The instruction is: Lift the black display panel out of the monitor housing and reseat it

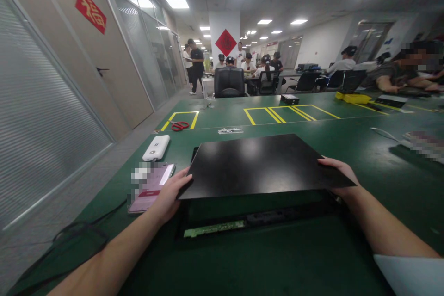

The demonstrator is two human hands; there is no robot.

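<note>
I have the left hand (171, 196) and right hand (342, 168) gripping the panel (256, 166), fingers (185, 179) on opposite edges, above the tabletop (249, 268).

A pale sleeve (411, 274), white with a faint bluish cast, clothes the right arm and ends in a clean, gently curved hem; the cloth seems smooth and plain, though the blur makes its weave hard to judge. Beyond the sleeve, the right forearm (385, 222) tapers to a bare right hand (342, 172). Across from the sleeve, the left forearm (121, 245) and left hand (170, 195) are bare
</note>
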